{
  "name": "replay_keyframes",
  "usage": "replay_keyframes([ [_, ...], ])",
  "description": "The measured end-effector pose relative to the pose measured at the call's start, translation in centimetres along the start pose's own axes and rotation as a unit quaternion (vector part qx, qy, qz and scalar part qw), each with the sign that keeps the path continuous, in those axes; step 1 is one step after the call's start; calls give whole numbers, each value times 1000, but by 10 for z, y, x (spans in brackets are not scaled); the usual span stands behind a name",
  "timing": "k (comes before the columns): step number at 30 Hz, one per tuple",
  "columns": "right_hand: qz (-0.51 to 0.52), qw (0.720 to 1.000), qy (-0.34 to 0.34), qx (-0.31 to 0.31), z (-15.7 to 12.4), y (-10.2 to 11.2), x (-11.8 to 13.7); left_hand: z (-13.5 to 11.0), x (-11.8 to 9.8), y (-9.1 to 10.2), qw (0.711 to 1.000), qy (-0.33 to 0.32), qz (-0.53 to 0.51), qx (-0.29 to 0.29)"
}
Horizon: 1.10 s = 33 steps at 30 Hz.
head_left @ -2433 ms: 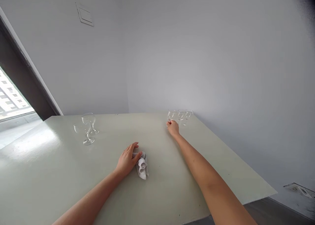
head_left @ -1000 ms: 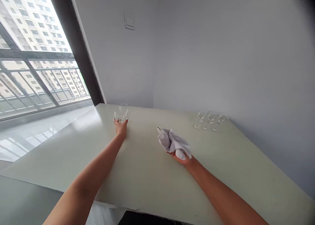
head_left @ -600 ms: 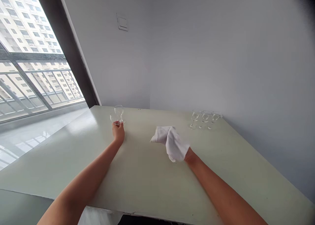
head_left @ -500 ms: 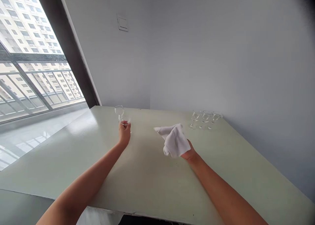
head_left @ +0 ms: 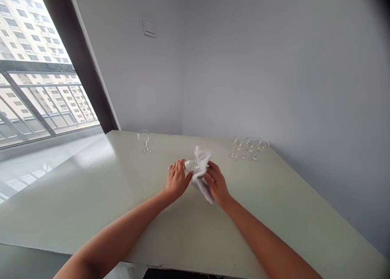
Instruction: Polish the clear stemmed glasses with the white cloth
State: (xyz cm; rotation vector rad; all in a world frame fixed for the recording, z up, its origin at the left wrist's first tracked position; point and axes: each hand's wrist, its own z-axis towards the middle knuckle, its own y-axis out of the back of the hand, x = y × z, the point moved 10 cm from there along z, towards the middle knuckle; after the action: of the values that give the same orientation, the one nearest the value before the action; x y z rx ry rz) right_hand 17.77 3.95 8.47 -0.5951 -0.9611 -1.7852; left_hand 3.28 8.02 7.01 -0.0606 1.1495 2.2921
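Note:
A clear stemmed glass point(head_left: 190, 165) lies tilted sideways between my two hands, above the middle of the table. My left hand point(head_left: 178, 179) grips it at its left end, fingers on top and thumb below. My right hand point(head_left: 217, 182) is closed on a white cloth point(head_left: 201, 165), which covers the right end of the glass. The cloth hides that end, and a fold of it hangs down toward me.
Another stemmed glass point(head_left: 144, 140) stands upright at the back left of the pale green table point(head_left: 106, 193). Three more glasses point(head_left: 250, 144) stand in a row at the back right, near the grey wall point(head_left: 274, 75). A window with railings point(head_left: 45, 104) is at the left.
My left hand has brought the glass from the back left to the middle, tipping it sideways. My right hand has moved slightly left, and its cloth now meets the glass.

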Motion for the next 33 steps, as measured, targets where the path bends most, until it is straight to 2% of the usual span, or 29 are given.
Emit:
replay_keyframes([
  [1, -27, 999, 18, 17, -1, -7, 8, -1, -6, 2, 999, -30, 21, -10],
  [3, -26, 999, -4, 31, -3, -14, 11, -4, -14, 6, 995, -76, 60, -31],
  [5, 38, 994, -86, 56, -5, -21, 0, -7, -19, 9, 988, -109, 94, -49],
  [6, 98, 982, -140, 78, -8, -28, -9, -9, -22, 9, 985, -126, 107, -53],
  [7, 170, 960, -196, 106, -12, -37, -16, -11, -24, 9, 981, -142, 119, -52],
  [9, 314, 891, -290, 155, -22, -55, -25, -15, -29, 4, 975, -169, 137, -37],
  [11, 415, 826, -344, 164, -27, -64, -29, -18, -33, 1, 971, -185, 150, -20],
  [13, 466, 789, -376, 139, -29, -65, -35, -20, -36, -2, 968, -194, 157, -5],
  [15, 487, 774, -388, 115, -29, -64, -38, -19, -38, -4, 967, -199, 157, 11],
  [17, 480, 785, -375, 115, -29, -64, -37, -17, -38, -5, 969, -197, 148, 24],
  [21, 366, 863, -295, 183, -26, -59, -23, -14, -35, -1, 981, -168, 93, 40],
  [23, 286, 895, -253, 230, -24, -53, -17, -14, -31, -2, 986, -143, 37, 81],
  [25, 224, 904, -224, 286, -23, -46, -13, -18, -28, -14, 976, -107, -38, 183],
  [27, 200, 892, -223, 339, -24, -42, -13, -29, -29, -30, 937, -76, -125, 319],
  [28, 203, 882, -232, 356, -25, -40, -14, -34, -30, -35, 915, -64, -155, 368],
  [29, 213, 876, -245, 357, -25, -39, -17, -36, -31, -36, 904, -60, -169, 388],
  [30, 231, 874, -260, 341, -22, -37, -21, -31, -30, -32, 911, -62, -165, 373],
  [33, 308, 873, -307, 220, -13, -32, -40, -6, -24, -4, 970, -87, -85, 210],
])
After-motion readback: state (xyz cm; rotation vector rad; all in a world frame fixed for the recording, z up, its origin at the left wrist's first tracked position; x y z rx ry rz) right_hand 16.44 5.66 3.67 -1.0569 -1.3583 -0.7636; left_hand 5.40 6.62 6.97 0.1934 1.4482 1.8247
